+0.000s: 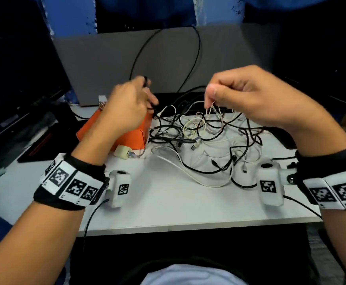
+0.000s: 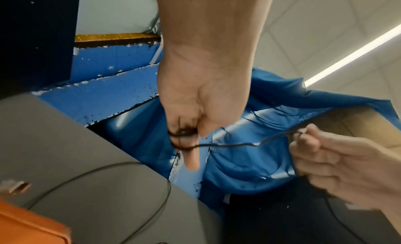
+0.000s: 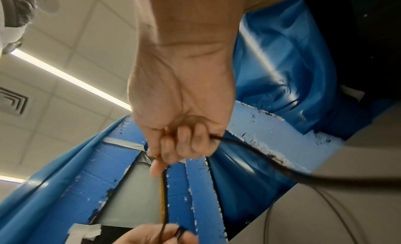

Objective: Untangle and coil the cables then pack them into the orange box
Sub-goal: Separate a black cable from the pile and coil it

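A tangle of black and white cables [image 1: 199, 136] lies on the white table [image 1: 168, 206]. The orange box [image 1: 136, 137] sits to its left, partly hidden behind my left hand [image 1: 126, 103]. That hand is raised and holds loops of a black cable [image 2: 228, 145] wound round its fingers [image 2: 192, 158]. A long bight of this cable [image 1: 199, 48] arches up in front of the grey board. My right hand [image 1: 250, 95], raised over the tangle, grips the same black cable [image 3: 249, 148] in curled fingers. Thin pale strands hang under its fingertips.
A grey board [image 1: 106, 58] stands upright behind the table. A dark monitor [image 1: 13, 68] stands at the left. A white charger block [image 1: 123, 152] lies in front of the orange box. The table's front edge [image 1: 188, 228] runs close to my body.
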A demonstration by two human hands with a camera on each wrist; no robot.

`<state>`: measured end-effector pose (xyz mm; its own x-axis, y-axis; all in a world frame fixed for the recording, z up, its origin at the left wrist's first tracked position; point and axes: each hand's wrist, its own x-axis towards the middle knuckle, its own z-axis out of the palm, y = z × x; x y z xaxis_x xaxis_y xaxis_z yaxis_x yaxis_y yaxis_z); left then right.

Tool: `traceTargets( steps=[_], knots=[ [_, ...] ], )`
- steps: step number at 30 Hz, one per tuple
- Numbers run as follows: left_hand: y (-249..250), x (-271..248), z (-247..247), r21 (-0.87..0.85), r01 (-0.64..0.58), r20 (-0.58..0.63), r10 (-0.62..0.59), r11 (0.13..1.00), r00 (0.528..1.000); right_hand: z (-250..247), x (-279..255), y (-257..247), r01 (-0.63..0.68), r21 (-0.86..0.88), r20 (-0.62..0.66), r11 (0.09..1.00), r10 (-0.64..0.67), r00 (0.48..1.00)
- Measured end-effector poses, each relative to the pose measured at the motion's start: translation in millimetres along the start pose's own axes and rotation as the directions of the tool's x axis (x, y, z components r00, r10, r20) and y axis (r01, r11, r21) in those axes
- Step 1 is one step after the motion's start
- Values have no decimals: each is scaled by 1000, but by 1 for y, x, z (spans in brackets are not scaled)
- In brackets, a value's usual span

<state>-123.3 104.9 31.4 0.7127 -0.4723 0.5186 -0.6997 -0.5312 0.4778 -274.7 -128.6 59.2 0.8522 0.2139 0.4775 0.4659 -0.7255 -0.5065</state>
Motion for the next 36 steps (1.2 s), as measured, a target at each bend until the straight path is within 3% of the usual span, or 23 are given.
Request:
traceTargets(
  steps=[1,3,5,7,9,12,14,17,19,20,22,24,25,26,28,30,33,36],
  knots=[
    [5,-4,-2,-11,20,154,-18,1000,988,-3,1,6,-14,-5,-94,1000,14,995],
    [14,-11,-7,-201,58,432,36,978,901,-8,4,16,-55,-65,-278,996,35,960],
    [17,-17,-15,-448,89,536,187,890,824,-10,6,24,-105,-130,-406,986,44,913],
    [18,-21,-20,-655,122,513,320,745,797,-8,7,32,-145,-150,-449,978,64,892],
    [20,-22,-20,-754,162,476,360,636,803,-2,9,37,-194,-190,-397,962,105,912],
    [23,-19,-10,-786,194,445,319,588,837,13,11,36,-243,-408,-301,880,122,946],
    [26,-18,-2,-779,211,435,267,591,860,24,13,24,-142,-403,-272,904,30,962],
    [34,-19,4,-814,249,418,231,525,879,39,13,6,19,-250,-199,968,-70,977],
    [39,-21,5,-840,263,399,213,474,892,48,13,-2,-5,-73,-138,997,-5,990],
    [41,-21,5,-842,257,390,205,473,898,50,13,-5,-34,109,-119,993,47,992],
    [42,-21,6,-834,237,370,186,498,910,50,13,-9,-103,514,-82,851,169,982],
    [42,-20,7,-821,227,353,152,524,923,44,15,-10,-154,685,-80,712,284,956],
    [42,-20,7,-812,223,346,137,539,928,43,15,-11,-171,686,-98,707,323,941],
    [42,-20,8,-801,220,344,128,557,930,43,14,-13,-194,609,-141,769,346,928],
    [42,-21,10,-779,223,356,121,586,927,48,13,-15,-222,230,-258,947,280,925],
    [42,-22,12,-784,240,377,132,572,917,54,14,-13,-201,-60,-314,978,173,934],
    [40,-23,13,-848,297,407,182,438,895,53,16,-5,-208,-91,-302,974,172,938],
    [41,-23,16,-890,351,416,206,291,886,53,13,-4,-183,70,-200,981,194,961]
  ],
)
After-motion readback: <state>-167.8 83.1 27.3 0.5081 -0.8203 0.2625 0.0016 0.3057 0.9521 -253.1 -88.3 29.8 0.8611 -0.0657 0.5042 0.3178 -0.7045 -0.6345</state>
